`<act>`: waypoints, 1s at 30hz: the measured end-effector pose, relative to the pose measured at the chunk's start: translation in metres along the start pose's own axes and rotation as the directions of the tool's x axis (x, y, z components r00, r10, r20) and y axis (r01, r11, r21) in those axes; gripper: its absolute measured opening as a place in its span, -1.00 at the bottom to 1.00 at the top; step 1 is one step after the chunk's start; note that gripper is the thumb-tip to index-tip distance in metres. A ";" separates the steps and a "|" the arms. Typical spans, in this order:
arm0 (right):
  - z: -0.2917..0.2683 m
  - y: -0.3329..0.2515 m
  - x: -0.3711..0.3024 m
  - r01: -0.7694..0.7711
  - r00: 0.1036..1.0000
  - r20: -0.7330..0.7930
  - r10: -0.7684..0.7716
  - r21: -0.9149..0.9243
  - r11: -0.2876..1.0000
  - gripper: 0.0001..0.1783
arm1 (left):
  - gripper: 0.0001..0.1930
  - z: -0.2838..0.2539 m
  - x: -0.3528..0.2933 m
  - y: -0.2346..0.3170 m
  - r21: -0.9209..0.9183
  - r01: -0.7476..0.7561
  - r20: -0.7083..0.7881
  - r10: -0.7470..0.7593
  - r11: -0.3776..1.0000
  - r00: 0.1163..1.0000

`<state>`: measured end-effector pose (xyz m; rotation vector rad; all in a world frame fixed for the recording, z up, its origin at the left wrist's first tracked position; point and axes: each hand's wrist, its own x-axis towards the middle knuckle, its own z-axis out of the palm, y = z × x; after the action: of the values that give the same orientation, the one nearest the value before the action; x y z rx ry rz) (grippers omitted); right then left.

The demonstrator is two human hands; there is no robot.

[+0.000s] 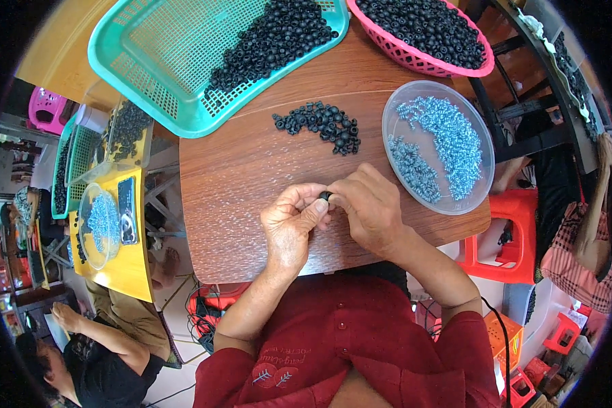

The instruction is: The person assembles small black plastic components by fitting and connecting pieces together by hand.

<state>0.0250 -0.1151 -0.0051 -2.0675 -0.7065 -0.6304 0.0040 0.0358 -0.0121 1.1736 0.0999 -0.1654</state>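
Over the near part of the brown wood-grain table [238, 163], my two hands meet. A small black round part [325, 196] is pinched between the thumb and fingers of my left hand [289, 221]. My right hand [372, 207] is closed at the same part, its thumb and finger pressed against it; whether a second small piece sits in those fingers is hidden. Just beyond lies a loose pile of similar black parts [330, 126]. To the right, a clear round plastic tub [436, 202] holds small translucent blue pieces [455, 146] in two heaps.
A green mesh basket [149, 68] with black parts stands at the far left, and a pink basket [432, 64] heaped with them at the far right. Red stools [513, 234] stand right of the table. Other people sit at both sides, one by a yellow table [132, 268].
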 end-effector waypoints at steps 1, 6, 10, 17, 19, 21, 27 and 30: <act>0.000 0.000 -0.001 -0.003 1.000 -0.002 0.003 -0.001 1.000 -0.76 | -0.83 0.000 0.000 0.000 0.002 0.002 0.002 -0.002 1.000 1.000; -0.004 -0.002 -0.001 0.027 0.999 -0.034 -0.028 -0.012 1.000 -0.69 | -0.82 0.003 0.003 0.003 -0.078 0.131 0.032 -0.129 0.988 0.991; -0.001 -0.001 -0.005 0.045 0.996 -0.070 -0.048 -0.052 0.998 -0.69 | -0.81 0.005 0.003 0.003 -0.089 0.169 0.058 -0.164 0.982 0.985; -0.004 -0.009 -0.011 0.039 0.998 -0.035 -0.043 -0.121 0.992 -0.66 | -0.85 0.009 0.002 0.005 -0.071 0.173 0.058 -0.169 0.982 0.984; -0.006 -0.009 -0.014 0.027 0.999 -0.026 -0.030 -0.101 0.994 -0.65 | -0.85 0.008 0.002 0.004 -0.080 0.181 0.052 -0.177 0.980 0.983; -0.008 -0.008 -0.017 0.003 1.000 -0.008 -0.003 -0.026 1.000 -0.64 | -0.85 0.006 0.002 0.002 -0.147 0.225 0.052 -0.220 0.963 0.974; -0.018 -0.013 -0.010 -0.120 0.990 0.074 0.121 -0.023 0.993 -0.66 | -0.87 0.006 0.005 0.000 -0.298 0.262 0.044 -0.261 0.918 0.964; -0.016 -0.012 -0.006 -0.070 0.991 0.106 0.082 -0.109 0.992 -0.69 | -0.87 0.012 0.005 -0.002 -0.251 0.183 -0.052 -0.202 0.950 0.978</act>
<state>0.0102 -0.1238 0.0060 -2.2296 -0.6654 -0.5230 0.0084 0.0240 -0.0100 0.9216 0.2960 -0.2724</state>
